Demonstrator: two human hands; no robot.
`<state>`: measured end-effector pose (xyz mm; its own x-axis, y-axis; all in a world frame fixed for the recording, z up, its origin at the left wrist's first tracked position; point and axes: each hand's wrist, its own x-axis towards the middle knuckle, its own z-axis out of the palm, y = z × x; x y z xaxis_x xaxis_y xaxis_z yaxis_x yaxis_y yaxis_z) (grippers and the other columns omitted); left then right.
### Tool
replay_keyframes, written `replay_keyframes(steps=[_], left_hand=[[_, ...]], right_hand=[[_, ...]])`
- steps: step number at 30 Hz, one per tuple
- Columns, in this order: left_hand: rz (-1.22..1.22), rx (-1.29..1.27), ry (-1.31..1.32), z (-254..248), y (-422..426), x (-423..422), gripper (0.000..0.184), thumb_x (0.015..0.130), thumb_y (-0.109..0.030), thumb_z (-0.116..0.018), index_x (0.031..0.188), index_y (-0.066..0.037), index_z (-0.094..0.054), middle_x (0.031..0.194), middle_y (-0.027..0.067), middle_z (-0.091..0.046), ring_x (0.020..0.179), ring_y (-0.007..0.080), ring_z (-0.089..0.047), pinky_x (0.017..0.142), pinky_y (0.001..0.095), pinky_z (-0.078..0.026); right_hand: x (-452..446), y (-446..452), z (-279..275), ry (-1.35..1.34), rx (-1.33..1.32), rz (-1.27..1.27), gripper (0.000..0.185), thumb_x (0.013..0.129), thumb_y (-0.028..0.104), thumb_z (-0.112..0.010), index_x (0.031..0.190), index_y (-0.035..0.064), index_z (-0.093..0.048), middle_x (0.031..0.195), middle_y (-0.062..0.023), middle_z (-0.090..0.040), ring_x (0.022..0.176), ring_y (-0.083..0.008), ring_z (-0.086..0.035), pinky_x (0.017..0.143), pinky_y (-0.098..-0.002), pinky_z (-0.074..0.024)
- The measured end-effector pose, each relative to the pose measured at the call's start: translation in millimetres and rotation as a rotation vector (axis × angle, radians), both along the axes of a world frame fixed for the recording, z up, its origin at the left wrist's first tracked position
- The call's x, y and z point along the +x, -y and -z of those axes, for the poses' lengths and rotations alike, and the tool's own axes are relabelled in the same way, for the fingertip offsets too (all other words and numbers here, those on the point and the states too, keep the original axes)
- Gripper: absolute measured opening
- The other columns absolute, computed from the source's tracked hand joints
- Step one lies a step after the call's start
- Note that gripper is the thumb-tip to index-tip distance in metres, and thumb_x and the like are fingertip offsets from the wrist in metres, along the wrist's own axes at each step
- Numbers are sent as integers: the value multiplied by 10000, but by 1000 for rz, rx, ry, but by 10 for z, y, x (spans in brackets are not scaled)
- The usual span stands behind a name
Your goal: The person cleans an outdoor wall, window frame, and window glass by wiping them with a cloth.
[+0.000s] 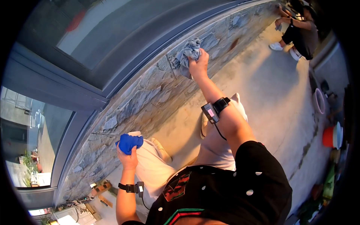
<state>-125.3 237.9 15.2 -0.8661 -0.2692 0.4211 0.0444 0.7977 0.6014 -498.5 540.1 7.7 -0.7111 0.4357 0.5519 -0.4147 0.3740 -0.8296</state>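
My right hand (199, 64) is closed on a bunched grey cloth (187, 54), which lies against the stone-clad wall (146, 97) just below the window ledge. Lower on the left, my left hand (128, 159) grips a crumpled blue cloth (130, 143) above my knee, near the same wall. The fingers of that hand are partly hidden behind the blue cloth. Both wrists wear black straps with small boxes and cables.
A grey window frame (101, 98) runs along the top of the wall. Another person (305, 35) crouches by the wall at upper right, a cloth in hand. An orange-red bucket (329, 137) and a pale basin (319, 100) stand at right on the concrete floor (262, 97).
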Motion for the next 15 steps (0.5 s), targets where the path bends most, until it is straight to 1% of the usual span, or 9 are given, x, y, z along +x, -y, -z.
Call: replay_keyframes(steps=[1, 2, 4, 7, 8, 9, 12, 14, 15], left_hand=[[-10, -27, -9, -47, -18, 1, 536, 817, -292, -719, 1202, 8, -496, 1101, 198, -597, 1008, 387, -580, 907, 448, -434], [-17, -55, -18, -77, -24, -3, 450, 846, -263, -701, 1169, -3, -526, 1095, 166, -628, 1004, 341, -609, 921, 410, -442], [-34, -33, -12, -67, -13, 4, 456, 844, -260, -702, 1174, -2, -522, 1097, 171, -628, 1003, 351, -612, 906, 415, -452], [-86, -12, 18, -20, 0, 28, 474, 843, -273, -703, 1181, -1, -514, 1092, 182, -625, 1004, 366, -612, 889, 428, -460], [-98, 1, 42, 1, -1, 34, 560, 816, -320, -718, 1209, 8, -491, 1110, 213, -596, 1027, 401, -575, 898, 455, -439], [-109, 14, 65, 12, -9, 33, 645, 790, -366, -733, 1237, 17, -469, 1128, 244, -567, 1050, 435, -538, 907, 482, -418], [-120, -1, 75, -9, -74, -19, 655, 777, -360, -740, 1243, 13, -468, 1128, 242, -566, 1055, 440, -530, 916, 493, -409], [-120, -42, 80, -16, -132, -58, 658, 775, -359, -740, 1245, 11, -467, 1126, 241, -566, 1054, 440, -530, 917, 496, -406], [-120, -83, 84, -18, -156, -69, 660, 773, -359, -741, 1247, 9, -465, 1123, 240, -566, 1053, 441, -529, 919, 499, -403]], right_hand=[[-309, -140, 146, 146, -91, 43, 436, 771, 92, -745, 1156, 29, -549, 997, -134, -593, 865, -263, -591, 794, -336, -491], [-281, -197, -54, 151, -225, 77, 343, 795, 91, -737, 1094, 29, -582, 908, -84, -642, 788, -222, -617, 732, -334, -508], [-660, -352, 239, 332, -554, 10, 281, 836, 96, -708, 1085, 45, -588, 1002, -79, -647, 845, -185, -625, 722, -341, -514], [-706, -281, 379, 360, -599, -19, 270, 870, 96, -675, 1115, 55, -569, 1022, -67, -646, 851, -166, -620, 712, -346, -519], [-453, -162, 180, 398, -636, -60, 303, 868, 112, -676, 1137, 54, -550, 1050, -70, -640, 891, -173, -612, 753, -353, -509], [-254, -7, 109, 343, -548, -60, 325, 854, 118, -687, 1139, 52, -545, 1048, -79, -636, 913, -194, -610, 788, -366, -497], [386, 331, -40, 277, -238, -157, 412, 802, 127, -714, 1155, 41, -519, 1106, -153, -569, 1038, -292, -562, 899, -398, -446], [678, 514, 97, 53, -35, -283, 460, 773, 117, -727, 1166, 33, -504, 1161, -213, -477, 1091, -361, -502, 924, -408, -429], [764, 492, 96, 56, -38, -284, 460, 773, 117, -727, 1166, 33, -504, 1161, -213, -477, 1091, -361, -502, 924, -408, -429]])
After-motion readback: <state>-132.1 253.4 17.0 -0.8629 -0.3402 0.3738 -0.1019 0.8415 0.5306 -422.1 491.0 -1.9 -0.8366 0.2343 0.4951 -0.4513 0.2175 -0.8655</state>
